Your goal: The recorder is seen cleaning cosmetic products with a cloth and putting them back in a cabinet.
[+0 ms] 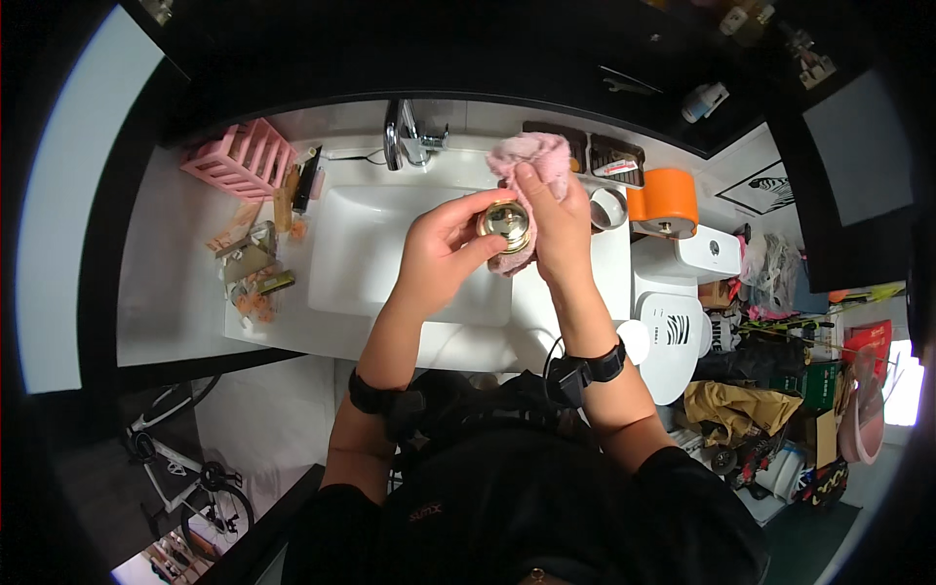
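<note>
Over the right part of a white washbasin (365, 256), my left hand (446, 256) grips a small round container (506, 223) with a shiny gold-toned top, thumb on its near side. My right hand (559, 223) is shut on a pink cloth (537, 150). The cloth bunches up above the fingers and hangs down behind the container, touching its right side. What the container is exactly, I cannot tell. Behind the basin rises a chrome faucet (413, 139), apart from both hands.
A pink slatted basket (245, 161) and several small toiletries crowd the counter's left end. Two dark trays, one with a tube (616, 168), and a round metal bowl (608, 208) sit at right. Beyond are an orange tissue holder (665, 201) and a toilet (667, 344). A black cabinet overhangs the back.
</note>
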`<state>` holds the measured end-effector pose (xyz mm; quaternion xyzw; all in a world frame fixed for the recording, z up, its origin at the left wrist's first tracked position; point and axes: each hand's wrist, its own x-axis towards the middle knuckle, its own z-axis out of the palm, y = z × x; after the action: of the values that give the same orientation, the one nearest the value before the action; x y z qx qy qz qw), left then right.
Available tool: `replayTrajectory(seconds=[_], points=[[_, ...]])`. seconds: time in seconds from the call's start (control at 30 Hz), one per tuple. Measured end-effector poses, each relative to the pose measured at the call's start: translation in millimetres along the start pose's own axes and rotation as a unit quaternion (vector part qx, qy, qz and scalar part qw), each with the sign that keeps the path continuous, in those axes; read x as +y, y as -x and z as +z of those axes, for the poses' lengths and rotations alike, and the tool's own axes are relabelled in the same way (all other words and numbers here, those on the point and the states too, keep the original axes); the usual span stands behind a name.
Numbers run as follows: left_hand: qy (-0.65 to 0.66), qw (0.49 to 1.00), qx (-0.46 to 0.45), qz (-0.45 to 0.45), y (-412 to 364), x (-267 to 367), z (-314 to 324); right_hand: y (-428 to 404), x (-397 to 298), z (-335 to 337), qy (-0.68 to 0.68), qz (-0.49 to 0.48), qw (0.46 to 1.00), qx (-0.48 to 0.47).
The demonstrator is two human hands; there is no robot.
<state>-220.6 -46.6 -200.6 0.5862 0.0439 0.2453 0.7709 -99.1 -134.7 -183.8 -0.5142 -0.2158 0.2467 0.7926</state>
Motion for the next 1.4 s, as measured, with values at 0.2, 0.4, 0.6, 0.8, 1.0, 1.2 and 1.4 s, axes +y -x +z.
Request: replayTrajectory(seconds=[0.2, 0.4, 0.6, 0.8, 1.0, 1.2, 1.4], points=[[0.126, 0.989, 0.041, 0.064, -1.2, 23.6, 9.0, -3.6, -42.1, 8.6, -0.101, -0.049, 0.993, -0.035], [0.127, 0.981, 0.140, 0.031, -11.1, 49.7, 31.6, 8.0, -68.3, 28.7, 0.340, -0.355, 0.867, -0.085], [0.021, 0.990, 0.115, 0.079, -8.8, 58.1, 37.4, -9.2, -75.7, 32.6, 0.114, -0.172, 0.975, -0.077], [-0.138, 0.969, 0.128, 0.157, -13.9, 79.9, 34.4, -20.4, -74.6, 22.3, -0.042, -0.106, 0.992, -0.053], [-0.295, 0.929, 0.156, 0.162, -13.4, 80.5, 14.0, -0.7, -76.6, 53.4, 0.334, -0.324, 0.875, -0.136], [-0.190, 0.956, 0.171, 0.146, -7.4, 59.2, 10.9, 4.4, -73.5, 55.9, 0.315, -0.262, 0.908, -0.084], [-0.170, 0.957, 0.160, 0.171, -10.5, 60.1, 15.1, 3.2, -71.3, 63.3, 0.350, -0.268, 0.896, -0.044]])
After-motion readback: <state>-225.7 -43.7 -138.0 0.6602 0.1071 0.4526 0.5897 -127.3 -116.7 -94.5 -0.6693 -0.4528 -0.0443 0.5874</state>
